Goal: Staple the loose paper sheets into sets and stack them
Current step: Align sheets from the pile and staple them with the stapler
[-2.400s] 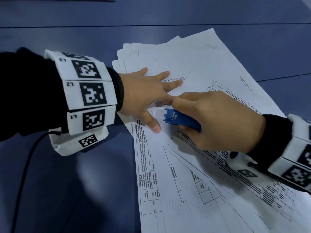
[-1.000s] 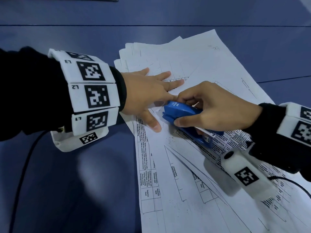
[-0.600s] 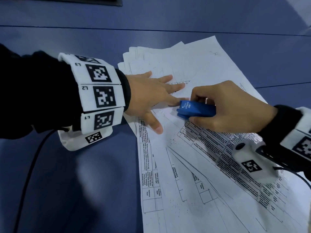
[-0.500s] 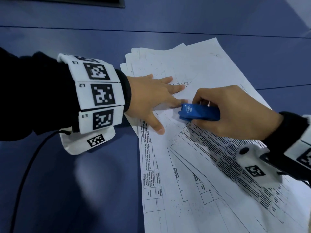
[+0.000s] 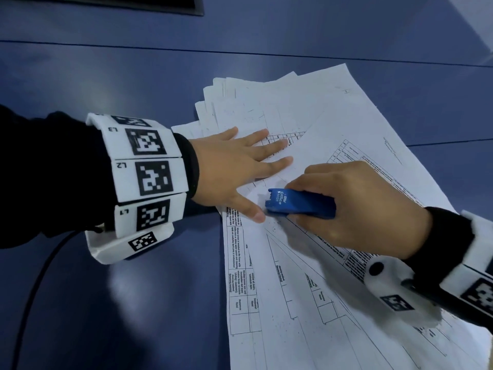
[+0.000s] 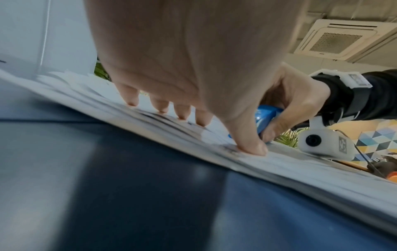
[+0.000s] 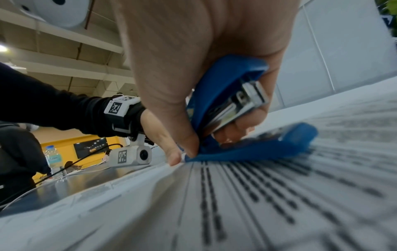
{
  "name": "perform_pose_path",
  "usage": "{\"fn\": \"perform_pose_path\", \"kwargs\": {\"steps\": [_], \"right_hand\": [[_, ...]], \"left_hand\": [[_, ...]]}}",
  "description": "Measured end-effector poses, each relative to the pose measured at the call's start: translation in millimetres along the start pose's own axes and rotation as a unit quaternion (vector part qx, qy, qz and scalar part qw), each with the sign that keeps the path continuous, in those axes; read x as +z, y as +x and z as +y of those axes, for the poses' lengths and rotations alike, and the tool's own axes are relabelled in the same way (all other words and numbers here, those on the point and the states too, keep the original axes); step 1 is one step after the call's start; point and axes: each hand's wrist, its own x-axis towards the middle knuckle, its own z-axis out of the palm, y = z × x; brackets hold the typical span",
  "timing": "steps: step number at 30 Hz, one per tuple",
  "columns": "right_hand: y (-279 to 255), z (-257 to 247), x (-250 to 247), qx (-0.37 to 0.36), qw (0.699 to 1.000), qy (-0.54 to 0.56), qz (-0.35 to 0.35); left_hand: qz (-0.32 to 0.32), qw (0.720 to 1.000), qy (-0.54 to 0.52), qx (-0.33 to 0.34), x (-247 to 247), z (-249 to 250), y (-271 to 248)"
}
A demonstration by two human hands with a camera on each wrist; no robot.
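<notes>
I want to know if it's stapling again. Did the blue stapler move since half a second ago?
Yes. The stapler in the right hand went back toward the left hand's thumb, which stayed pressed on the papers; its nose now almost touches that thumb.

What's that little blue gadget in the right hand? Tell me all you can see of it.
It is a small blue stapler, plastic-looking, with a shiny metal staple channel inside and white lettering on top. The right hand grips it, fingers over the top arm. Its base lies on the printed paper sheets, its nose at a sheet corner, next to the left hand's thumb. The arms stand slightly apart.
</notes>
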Motion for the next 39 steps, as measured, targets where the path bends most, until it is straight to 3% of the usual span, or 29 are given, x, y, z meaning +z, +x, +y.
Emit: {"fn": "perform_pose_path", "kwargs": {"steps": [6, 15, 21, 28, 39], "right_hand": [[5, -5, -4, -0.024, 0.999, -0.021, -0.008], [-4, -7, 5, -0.079, 0.993, -0.085, 0.038], [7, 3, 2, -0.006, 0.999, 0.039, 0.009], [14, 11, 1, 0.042, 0.984, 0.173, -0.013], [7, -6, 1, -0.086, 0.996, -0.01, 0.005]], "left_hand": [[-0.007, 1.0, 0.019, -0.009, -2, 3, 0], [-0.014, 0.999, 0.034, -0.017, -2, 6, 0], [-0.012, 0.999, 0.031, -0.019, 0, 7, 0], [-0.014, 0.998, 0.049, -0.027, -2, 10, 1], [-0.01, 0.999, 0.039, -0.024, -1, 9, 0]]}}
